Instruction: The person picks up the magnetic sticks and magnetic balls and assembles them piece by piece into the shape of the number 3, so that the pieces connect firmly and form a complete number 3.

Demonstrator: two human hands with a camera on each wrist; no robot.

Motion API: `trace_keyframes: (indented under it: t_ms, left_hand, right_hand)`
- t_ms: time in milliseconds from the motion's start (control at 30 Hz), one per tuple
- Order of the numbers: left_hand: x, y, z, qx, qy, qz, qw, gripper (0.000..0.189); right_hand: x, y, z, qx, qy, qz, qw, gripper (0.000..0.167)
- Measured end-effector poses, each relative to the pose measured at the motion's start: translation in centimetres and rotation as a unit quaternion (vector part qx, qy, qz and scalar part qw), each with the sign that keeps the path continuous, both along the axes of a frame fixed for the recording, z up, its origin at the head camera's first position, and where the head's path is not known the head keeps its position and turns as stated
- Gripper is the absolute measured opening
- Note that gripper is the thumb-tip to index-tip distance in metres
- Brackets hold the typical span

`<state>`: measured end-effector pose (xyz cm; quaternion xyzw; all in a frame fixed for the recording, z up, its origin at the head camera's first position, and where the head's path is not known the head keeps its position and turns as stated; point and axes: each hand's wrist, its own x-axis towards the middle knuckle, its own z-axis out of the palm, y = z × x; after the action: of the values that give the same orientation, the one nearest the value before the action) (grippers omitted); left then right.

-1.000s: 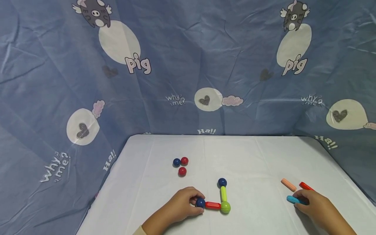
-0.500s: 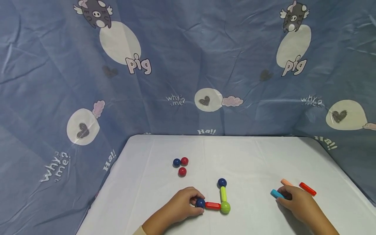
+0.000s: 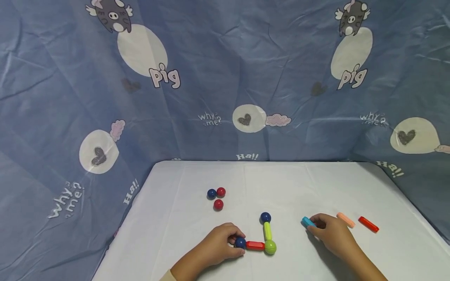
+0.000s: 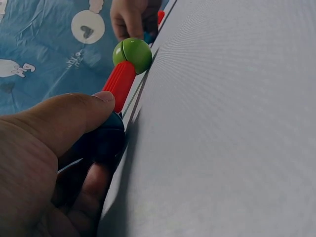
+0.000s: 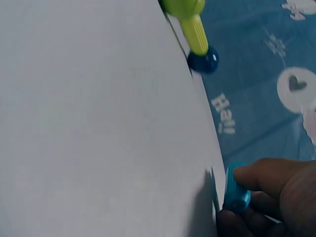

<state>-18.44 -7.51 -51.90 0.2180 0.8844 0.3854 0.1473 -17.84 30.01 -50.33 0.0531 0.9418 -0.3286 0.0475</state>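
My right hand (image 3: 331, 231) pinches this half-hidden sky-blue rod (image 5: 238, 190), probably light, stiff plastic, best held mid-sides; left hand (image 3: 221, 242) grips a glossy navy ball (image 3: 240, 242).

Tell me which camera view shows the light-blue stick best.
The right wrist view: there the light-blue stick appears largest, pinched in the right hand, one end plainly visible. The head view shows it smaller and partly hidden by that hand; the left wrist view shows only a scrap of blue.
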Motion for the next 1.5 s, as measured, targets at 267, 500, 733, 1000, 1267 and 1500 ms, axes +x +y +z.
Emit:
trace_keyframes:
  t_ms: [267, 500, 733, 1000, 1267, 1500]
  left_hand:
    - [0.0, 0.2, -0.1, 0.003, -0.01, 0.005, 0.9999, 0.03]
    - [-0.1, 0.2, -0.1, 0.007, -0.003, 0.001, 1.0, 0.031]
    - [-0.1, 0.2, 0.0, 0.013, 0.0, -0.002, 0.9999, 0.03]
    - [-0.1, 0.1, -0.1, 0.007, -0.011, -0.003, 0.9999, 0.031]
    - [-0.3, -0.2, 0.2, 0.004, -0.014, -0.008, 0.9999, 0.032]
    - [-0.3, -0.3, 0.2, -0.002, -0.016, -0.005, 0.9999, 0.031]
  right_hand:
    - [-1.3, -3.9, 0.5, -0.03, -0.003, 0.0, 0.9995, 0.023]
    - [-2.5, -6.8, 0.3, -0.053, 0.006, -0.011, 0.9985, 0.018]
    - [-3.4, -8.8, 0.3, -0.079, 0.022, -0.03, 0.9962, 0.019]
    - [-4.1, -11.2, 0.5, -0.117, 0.032, -0.069, 0.9901, 0.024]
    - [-5.0, -13.4, 0.5, -0.15, 0.024, -0.089, 0.9845, 0.024]
    - [-5.4, -14.0, 0.2, -0.165, 0.026, -0.1, 0.9808, 0.026]
